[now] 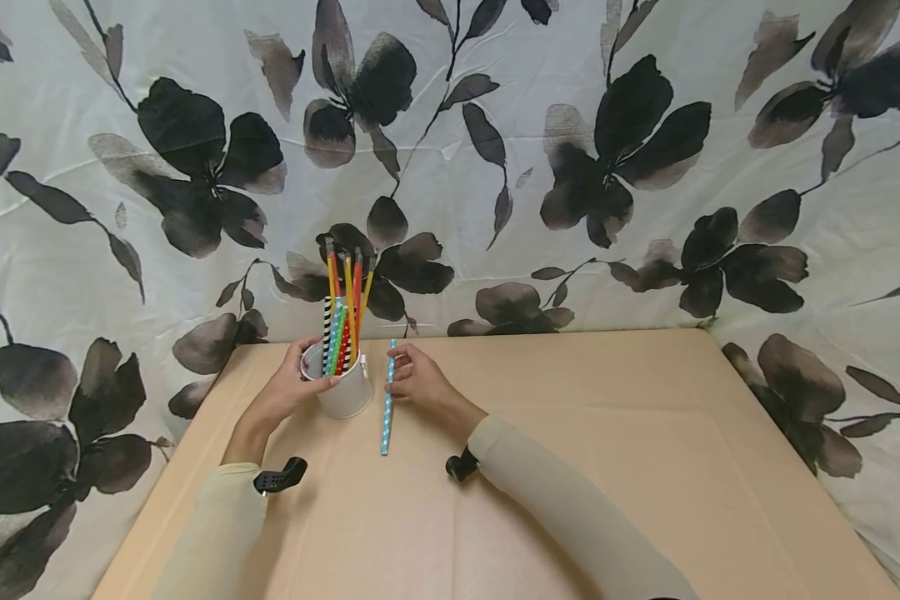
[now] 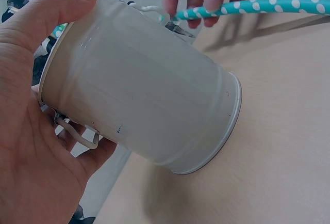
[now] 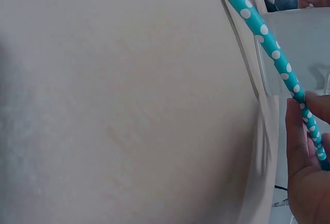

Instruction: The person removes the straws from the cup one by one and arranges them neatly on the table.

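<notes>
The left hand [image 1: 287, 379] grips a white, round-mouthed bucket [image 1: 348, 398] at its 9 o'clock side. Slim striped, dotted and plain coloured rods [image 1: 337, 333] stand inside it. At the bucket's 3 o'clock, the right hand [image 1: 423, 379] pinches a slim, straight, light-blue rod with white dots [image 1: 387, 419], whose lower end points to 6 o'clock. Toward 12 o'clock, beyond the flat tan table [image 1: 607, 417], hangs a white cloth with dark flowers [image 1: 510, 50]

No text, label, brand, number or sign can be read: none on the white metal pail [image 2: 144, 79], the turquoise polka-dot stick [image 3: 276, 54], the patterned sticks [image 1: 336, 335] or the black wrist devices [image 1: 281, 477].
</notes>
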Demonstrator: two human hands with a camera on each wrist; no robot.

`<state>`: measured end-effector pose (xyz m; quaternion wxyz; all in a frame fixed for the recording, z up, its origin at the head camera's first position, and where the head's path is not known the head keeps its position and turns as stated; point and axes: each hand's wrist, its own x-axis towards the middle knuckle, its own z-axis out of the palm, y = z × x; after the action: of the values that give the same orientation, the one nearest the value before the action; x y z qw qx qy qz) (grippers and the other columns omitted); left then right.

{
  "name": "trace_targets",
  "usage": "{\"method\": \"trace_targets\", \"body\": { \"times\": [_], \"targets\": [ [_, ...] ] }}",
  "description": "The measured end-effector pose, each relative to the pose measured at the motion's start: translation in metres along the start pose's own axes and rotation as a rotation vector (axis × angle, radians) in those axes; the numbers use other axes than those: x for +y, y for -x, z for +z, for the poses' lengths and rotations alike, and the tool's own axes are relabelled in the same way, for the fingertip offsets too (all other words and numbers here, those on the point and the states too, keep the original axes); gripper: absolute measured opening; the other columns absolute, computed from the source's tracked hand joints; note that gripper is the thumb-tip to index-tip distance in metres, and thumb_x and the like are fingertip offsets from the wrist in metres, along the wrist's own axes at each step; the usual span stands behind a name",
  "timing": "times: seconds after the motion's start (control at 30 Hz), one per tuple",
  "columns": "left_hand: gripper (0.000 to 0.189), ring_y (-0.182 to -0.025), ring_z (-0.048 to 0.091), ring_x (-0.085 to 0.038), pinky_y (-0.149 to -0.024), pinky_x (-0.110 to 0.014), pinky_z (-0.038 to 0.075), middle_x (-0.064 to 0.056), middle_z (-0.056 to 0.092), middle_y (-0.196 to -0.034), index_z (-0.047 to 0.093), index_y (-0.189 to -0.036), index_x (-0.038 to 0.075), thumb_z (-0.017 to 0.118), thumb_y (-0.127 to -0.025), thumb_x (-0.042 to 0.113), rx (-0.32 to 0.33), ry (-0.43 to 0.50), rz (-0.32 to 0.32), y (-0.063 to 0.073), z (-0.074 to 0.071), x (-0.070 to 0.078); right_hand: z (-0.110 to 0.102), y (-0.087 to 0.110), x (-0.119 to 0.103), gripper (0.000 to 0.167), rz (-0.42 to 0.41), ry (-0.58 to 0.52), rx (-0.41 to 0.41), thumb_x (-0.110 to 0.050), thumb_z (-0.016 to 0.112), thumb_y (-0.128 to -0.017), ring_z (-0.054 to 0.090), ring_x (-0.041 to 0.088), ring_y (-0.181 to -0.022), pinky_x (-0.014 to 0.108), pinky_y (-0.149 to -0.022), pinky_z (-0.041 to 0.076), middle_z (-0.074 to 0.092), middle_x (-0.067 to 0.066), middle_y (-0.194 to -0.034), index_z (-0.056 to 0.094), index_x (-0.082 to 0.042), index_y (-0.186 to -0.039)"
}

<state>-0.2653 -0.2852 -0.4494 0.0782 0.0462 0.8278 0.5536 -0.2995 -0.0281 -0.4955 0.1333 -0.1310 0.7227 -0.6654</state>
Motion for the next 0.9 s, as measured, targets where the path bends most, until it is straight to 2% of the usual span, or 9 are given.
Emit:
{"method": "trace_targets", "body": {
  "times": [0.3, 0.43, 0.53, 0.63, 0.9],
  "targets": [
    [0.099, -0.145, 0.027, -0.042, -0.118, -0.060, 0.026, -0.024, 0.018, -0.160, 0.008, -0.161, 0.014, 0.076, -0.090, 0.017, -0.004, -0.008, 0.004, 0.001, -0.002, -0.002, 0.005, -0.001, 0.003, 0.062, 0.053, 0.210, -0.022, 0.003, 0.080, -0.082, 0.061, 0.016, -0.097, 0.025, -0.076, 0.057, 0.058, 0.009, -0.114, 0.053, -0.002, -0.138],
    [0.099, -0.145, 0.027, -0.042, -0.118, -0.060, 0.026, -0.024, 0.017, -0.160, 0.007, -0.161, 0.014, 0.076, -0.091, 0.017, -0.013, -0.004, 0.004, 0.001, -0.002, -0.001, 0.008, -0.002, 0.005, 0.060, 0.036, 0.374, -0.024, -0.005, 0.084, -0.081, 0.060, 0.013, -0.091, 0.021, -0.076, 0.053, 0.060, 0.008, -0.108, 0.058, -0.001, -0.134],
    [0.099, -0.145, 0.026, -0.043, -0.118, -0.060, 0.026, -0.024, 0.016, -0.161, 0.007, -0.161, 0.014, 0.076, -0.091, 0.017, -0.016, 0.001, 0.002, 0.002, -0.002, 0.000, 0.009, -0.003, 0.006, 0.058, 0.014, 0.526, -0.029, -0.012, 0.087, -0.080, 0.053, 0.011, -0.092, 0.020, -0.076, 0.048, 0.058, 0.007, -0.106, 0.062, -0.001, -0.131],
    [0.098, -0.146, 0.026, -0.042, -0.119, -0.060, 0.026, -0.023, 0.016, -0.161, 0.006, -0.161, 0.014, 0.075, -0.091, 0.016, -0.020, 0.009, 0.003, 0.002, -0.002, 0.000, 0.010, -0.003, 0.005, 0.056, 0.003, 0.617, -0.032, -0.017, 0.088, -0.079, 0.048, 0.012, -0.094, 0.021, -0.077, 0.044, 0.057, 0.007, -0.108, 0.065, -0.002, -0.128],
    [0.099, -0.146, 0.025, -0.043, -0.118, -0.061, 0.025, -0.023, 0.016, -0.161, 0.006, -0.161, 0.015, 0.076, -0.091, 0.018, -0.015, -0.004, -0.007, 0.001, -0.002, 0.000, 0.011, -0.001, 0.001, 0.051, -0.004, 0.653, -0.026, -0.017, 0.088, -0.079, 0.047, 0.014, -0.095, 0.022, -0.077, 0.043, 0.060, 0.009, -0.108, 0.068, -0.002, -0.124]
  ]
}}
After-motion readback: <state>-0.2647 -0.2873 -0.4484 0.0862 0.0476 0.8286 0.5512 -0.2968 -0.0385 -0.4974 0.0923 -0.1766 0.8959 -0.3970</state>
